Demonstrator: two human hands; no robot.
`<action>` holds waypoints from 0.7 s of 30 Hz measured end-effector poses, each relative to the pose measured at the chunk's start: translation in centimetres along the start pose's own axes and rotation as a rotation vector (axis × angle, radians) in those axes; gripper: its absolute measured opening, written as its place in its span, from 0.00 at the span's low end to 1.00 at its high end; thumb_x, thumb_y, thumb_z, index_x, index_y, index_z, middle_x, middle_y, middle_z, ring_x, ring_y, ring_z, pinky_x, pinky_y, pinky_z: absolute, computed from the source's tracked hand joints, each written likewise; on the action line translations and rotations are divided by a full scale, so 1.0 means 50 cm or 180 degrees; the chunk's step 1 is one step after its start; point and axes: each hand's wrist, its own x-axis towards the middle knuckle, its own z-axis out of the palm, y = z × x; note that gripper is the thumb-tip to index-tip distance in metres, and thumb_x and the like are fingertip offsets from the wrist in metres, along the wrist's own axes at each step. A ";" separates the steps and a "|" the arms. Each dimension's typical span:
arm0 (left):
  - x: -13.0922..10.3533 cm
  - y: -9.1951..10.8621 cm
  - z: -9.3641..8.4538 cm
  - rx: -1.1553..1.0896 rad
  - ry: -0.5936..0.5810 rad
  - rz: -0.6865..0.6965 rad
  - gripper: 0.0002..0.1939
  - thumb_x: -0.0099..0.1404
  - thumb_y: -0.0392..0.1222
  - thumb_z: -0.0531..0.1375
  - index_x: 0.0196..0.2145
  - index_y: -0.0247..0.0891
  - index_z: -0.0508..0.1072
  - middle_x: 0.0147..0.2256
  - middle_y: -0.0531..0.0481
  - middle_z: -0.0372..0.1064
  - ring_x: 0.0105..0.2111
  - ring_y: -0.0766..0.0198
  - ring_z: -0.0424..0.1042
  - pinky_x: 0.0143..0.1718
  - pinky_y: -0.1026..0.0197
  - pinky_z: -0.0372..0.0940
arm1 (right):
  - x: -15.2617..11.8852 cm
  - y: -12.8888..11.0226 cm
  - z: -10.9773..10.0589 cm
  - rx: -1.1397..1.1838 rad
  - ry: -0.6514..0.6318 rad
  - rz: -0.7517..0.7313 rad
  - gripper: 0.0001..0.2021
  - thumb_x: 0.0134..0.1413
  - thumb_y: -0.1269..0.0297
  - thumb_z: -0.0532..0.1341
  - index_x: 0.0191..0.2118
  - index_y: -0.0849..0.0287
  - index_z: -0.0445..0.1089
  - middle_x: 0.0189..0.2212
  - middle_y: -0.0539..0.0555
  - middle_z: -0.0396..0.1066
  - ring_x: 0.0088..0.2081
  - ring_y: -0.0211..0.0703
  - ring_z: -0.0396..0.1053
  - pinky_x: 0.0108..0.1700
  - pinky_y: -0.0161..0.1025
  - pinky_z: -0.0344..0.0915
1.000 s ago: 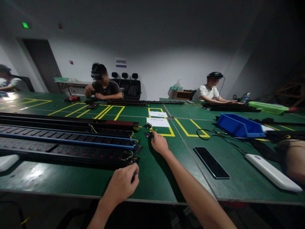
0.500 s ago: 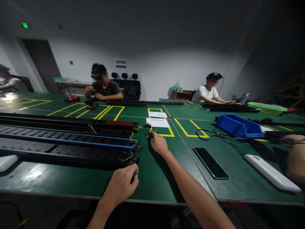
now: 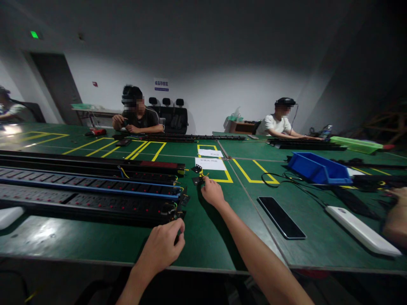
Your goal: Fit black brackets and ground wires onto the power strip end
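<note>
My left hand [image 3: 167, 242] is closed at the near right end of the long black socket strips [image 3: 121, 205], with its fingertips by a small black end piece; what it pinches, if anything, is hidden. Farther forward, my right hand [image 3: 212, 190] has its fingers closed at a small black bracket [image 3: 197, 181] with yellow wire beside it. Its fingertips touch that part, but the grip is too small to make out. Several strips lie side by side on the green table [image 3: 203, 245], with loose wires and brackets at their right ends.
A phone [image 3: 281, 217], a white power bank [image 3: 361, 228], black cables and a blue bin [image 3: 321, 168] lie to the right. White papers [image 3: 210, 163] are beyond my right hand. Another person's hand [image 3: 396, 212] shows at the right edge. People sit across the table.
The other person's hand at the right edge has shifted, uncovering some yellow wire. Both my hands have stayed in nearly the same place.
</note>
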 end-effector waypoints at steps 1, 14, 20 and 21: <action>0.000 0.000 0.001 0.0005 0.0004 0.0008 0.06 0.65 0.33 0.52 0.35 0.41 0.65 0.30 0.55 0.70 0.30 0.63 0.71 0.33 0.59 0.55 | 0.000 0.000 0.001 -0.0006 0.0005 -0.0006 0.22 0.62 0.69 0.52 0.61 0.62 0.60 0.52 0.64 0.72 0.55 0.53 0.67 0.53 0.41 0.60; 0.000 -0.003 0.003 -0.0030 -0.0012 0.0000 0.06 0.66 0.33 0.51 0.35 0.42 0.64 0.30 0.55 0.69 0.29 0.63 0.70 0.33 0.59 0.53 | 0.001 0.002 0.002 -0.0054 -0.0001 -0.0024 0.22 0.62 0.69 0.51 0.61 0.61 0.60 0.52 0.63 0.72 0.56 0.52 0.66 0.53 0.42 0.60; 0.002 -0.004 0.003 -0.0034 -0.0029 -0.0004 0.05 0.66 0.33 0.51 0.35 0.42 0.64 0.30 0.55 0.69 0.30 0.63 0.70 0.33 0.59 0.53 | 0.001 0.003 0.004 -0.0074 0.0019 -0.0028 0.22 0.63 0.68 0.51 0.62 0.62 0.60 0.52 0.63 0.72 0.56 0.52 0.67 0.53 0.41 0.60; 0.002 -0.004 0.003 -0.0035 -0.0027 -0.0007 0.05 0.66 0.33 0.51 0.35 0.42 0.64 0.30 0.55 0.69 0.30 0.63 0.70 0.33 0.59 0.53 | 0.001 0.003 0.004 -0.0055 0.0024 -0.0032 0.22 0.63 0.68 0.51 0.62 0.62 0.60 0.51 0.63 0.72 0.55 0.52 0.67 0.53 0.41 0.60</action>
